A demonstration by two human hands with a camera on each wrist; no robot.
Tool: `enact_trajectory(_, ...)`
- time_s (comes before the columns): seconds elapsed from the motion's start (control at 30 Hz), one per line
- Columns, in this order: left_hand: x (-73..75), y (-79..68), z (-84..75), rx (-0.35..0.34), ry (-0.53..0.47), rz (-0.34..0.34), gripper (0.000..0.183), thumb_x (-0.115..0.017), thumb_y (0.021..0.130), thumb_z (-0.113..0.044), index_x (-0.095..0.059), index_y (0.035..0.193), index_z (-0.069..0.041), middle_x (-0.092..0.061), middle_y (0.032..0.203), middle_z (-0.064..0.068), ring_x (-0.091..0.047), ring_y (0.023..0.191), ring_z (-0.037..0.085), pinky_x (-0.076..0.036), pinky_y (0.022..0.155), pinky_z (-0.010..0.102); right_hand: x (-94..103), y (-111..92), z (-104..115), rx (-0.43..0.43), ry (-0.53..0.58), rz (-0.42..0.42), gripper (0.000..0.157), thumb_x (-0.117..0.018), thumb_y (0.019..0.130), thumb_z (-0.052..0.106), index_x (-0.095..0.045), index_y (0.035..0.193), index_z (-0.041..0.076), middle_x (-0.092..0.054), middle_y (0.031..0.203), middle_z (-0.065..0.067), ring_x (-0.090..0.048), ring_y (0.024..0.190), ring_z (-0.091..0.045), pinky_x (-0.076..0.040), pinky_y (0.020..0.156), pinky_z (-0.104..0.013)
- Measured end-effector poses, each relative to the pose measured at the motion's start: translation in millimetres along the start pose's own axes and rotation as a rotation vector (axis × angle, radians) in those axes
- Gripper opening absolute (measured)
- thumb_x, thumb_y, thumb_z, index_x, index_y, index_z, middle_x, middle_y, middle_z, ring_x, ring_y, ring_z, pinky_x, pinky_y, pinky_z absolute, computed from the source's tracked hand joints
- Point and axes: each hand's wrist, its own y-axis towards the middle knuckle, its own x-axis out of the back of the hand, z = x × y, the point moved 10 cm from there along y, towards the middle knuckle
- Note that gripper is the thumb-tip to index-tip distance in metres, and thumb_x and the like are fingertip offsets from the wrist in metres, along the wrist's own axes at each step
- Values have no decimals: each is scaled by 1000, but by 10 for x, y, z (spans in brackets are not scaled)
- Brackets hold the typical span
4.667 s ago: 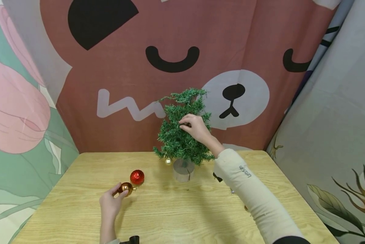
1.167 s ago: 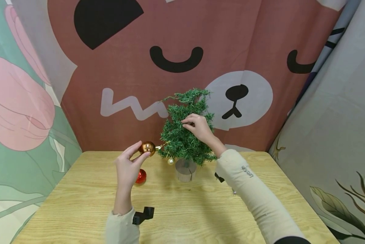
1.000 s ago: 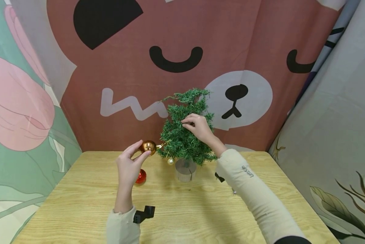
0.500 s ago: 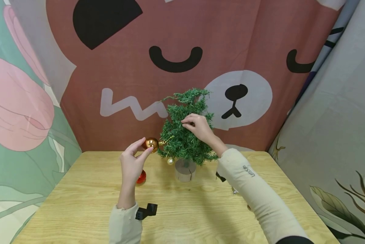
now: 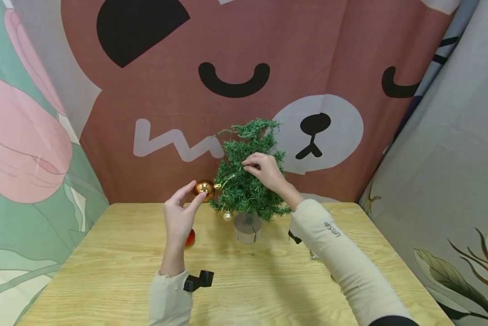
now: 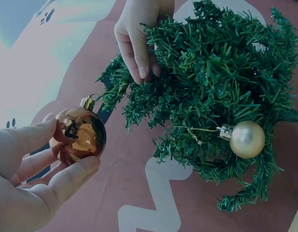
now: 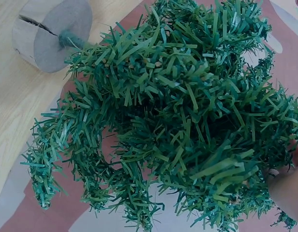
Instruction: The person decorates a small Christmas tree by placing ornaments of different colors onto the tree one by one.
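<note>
A shiny copper-coloured bauble is held between the thumb and fingers of my left hand, just left of the small artificial Christmas tree. Its gold cap and string point toward the branches; in the left wrist view the cap is close to the greenery. My right hand pinches a branch at mid-height; needles partly hide its fingertips in the right wrist view. A pearly gold bauble hangs by a gold string from a low left branch.
The tree stands on a round wooden base toward the back of the wooden table. A red bauble lies behind my left wrist. Small silvery things lie beside my right sleeve. A patterned curtain hangs behind.
From low beside the red bauble, my left hand has lifted the copper-coloured bauble up to the tree's left side. Over the last second it edges up and right. My right hand keeps its place.
</note>
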Motion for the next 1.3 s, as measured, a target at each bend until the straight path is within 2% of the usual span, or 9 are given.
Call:
enact_trajectory(0.13, -17, 26, 8, 7, -28, -2, 34, -68, 77, -2, -61, 110, 6, -61, 106, 17, -60, 83, 11, -46, 54, 13, 14, -3, 11, 11, 2, -13, 14, -62, 83, 4, -68, 94, -3, -62, 94, -12, -59, 74, -19, -50, 65, -26)
enact_trajectory(0.33, -78, 72, 66, 67, -98, 18, 35, -67, 79, -1, -59, 112, 6, -58, 112, 17, -58, 99, 20, -47, 75, 18, 25, -9, -9, 8, 8, -39, 13, -62, 83, 4, -69, 92, -1, -63, 93, -11, -59, 73, -18, -49, 63, -27)
enact_trajectory(0.43, -108, 98, 82, 83, -116, 27, 36, -67, 79, -2, -58, 113, 7, -57, 114, 18, -56, 102, 24, -45, 80, 20, 34, -11, -13, 4, 22, -53, 13, -62, 83, 4, -69, 92, -1, -63, 93, -11, -60, 73, -18, -49, 63, -27)
enact_trajectory(0.6, -146, 121, 115, 112, -126, 33, 36, -66, 79, -2, -58, 113, 8, -56, 114, 20, -56, 102, 24, -46, 79, 19, 49, -14, -6, -7, 74, -65, 15, -62, 83, 5, -69, 94, -3, -64, 94, -12, -60, 75, -19, -50, 64, -28)
enact_trajectory(0.83, -197, 136, 167, 146, -161, 26, 35, -66, 79, -1, -58, 113, 6, -58, 109, 21, -61, 86, 11, -50, 69, 20, 53, -18, -38, -36, 238, -57, 19, -60, 85, 7, -66, 98, -5, -65, 97, -14, -61, 75, -23, -49, 61, -29)
enact_trajectory(1.07, -272, 154, 166, 171, -231, 48, 35, -64, 80, 0, -58, 114, 6, -59, 104, 23, -61, 77, 9, -51, 68, 24, 20, 9, 42, -52, 382, 39, 24, -57, 87, 5, -61, 107, -9, -61, 105, -18, -60, 87, -28, -49, 70, -29)
enact_trajectory(1.2, -311, 160, 144, 175, -257, 67, 35, -63, 80, 1, -56, 114, 7, -57, 105, 23, -61, 80, 11, -50, 70, 25, 24, 12, 239, -32, 464, 127, 26, -51, 88, -4, -54, 111, -16, -55, 110, -27, -55, 92, -40, -49, 74, -37)
enact_trajectory(1.3, -342, 163, 128, 175, -277, 82, 36, -63, 81, 2, -55, 115, 9, -56, 107, 24, -61, 82, 11, -50, 71, 25, -13, 18, 344, -12, 469, 213, 29, -49, 89, -6, -50, 116, -16, -52, 116, -28, -52, 96, -42, -47, 78, -39)
